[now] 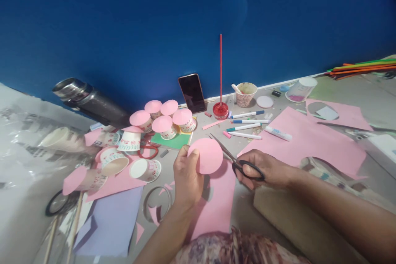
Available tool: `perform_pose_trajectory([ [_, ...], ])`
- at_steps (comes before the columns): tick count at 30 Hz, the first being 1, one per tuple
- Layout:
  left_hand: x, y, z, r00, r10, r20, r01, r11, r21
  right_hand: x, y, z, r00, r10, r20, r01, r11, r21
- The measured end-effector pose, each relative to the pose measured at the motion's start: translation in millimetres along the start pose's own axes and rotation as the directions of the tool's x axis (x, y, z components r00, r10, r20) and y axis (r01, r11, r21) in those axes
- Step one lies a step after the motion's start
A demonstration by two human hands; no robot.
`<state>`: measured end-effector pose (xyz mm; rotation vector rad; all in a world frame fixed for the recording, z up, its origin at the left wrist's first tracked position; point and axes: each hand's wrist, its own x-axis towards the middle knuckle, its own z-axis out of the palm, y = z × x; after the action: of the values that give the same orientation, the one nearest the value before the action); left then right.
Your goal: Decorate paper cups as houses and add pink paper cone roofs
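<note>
Between thumb and fingers, my left hand point(187, 177) pinches a round pink paper disc point(208, 156) held above the table. My right hand point(262, 167) grips a pair of black-handled scissors point(230, 157), its fingers in the loops. The blades point up and left, beside the disc's right edge, and look slightly parted. Beneath the disc lies a strip of pink paper point(216, 210). To the left stand several upturned paper cups point(168, 133) topped with pink discs. Other paper cups point(115, 161) lie tipped on their sides.
A phone point(192, 93) leans on the blue wall near a red stick in a red dish point(220, 111). Markers point(247, 127) and a glue stick point(278, 133) lie ahead. Cut pink paper point(297, 136) spreads right; a steel flask point(93, 101), tape ring point(157, 204) and lilac paper point(114, 222) are left.
</note>
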<state>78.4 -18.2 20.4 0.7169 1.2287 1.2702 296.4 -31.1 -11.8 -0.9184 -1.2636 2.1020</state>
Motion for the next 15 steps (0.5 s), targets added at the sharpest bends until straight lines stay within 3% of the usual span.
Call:
perform_pose_trajectory([
  [15, -1.0, 2.3, 2.2, 1.0, -0.007, -0.003, 0.007, 1.0, -0.031, 2.3, 6.0, -2.0, 1.0, 0.017, -0.023, -0.016, 1.0, 0.022],
])
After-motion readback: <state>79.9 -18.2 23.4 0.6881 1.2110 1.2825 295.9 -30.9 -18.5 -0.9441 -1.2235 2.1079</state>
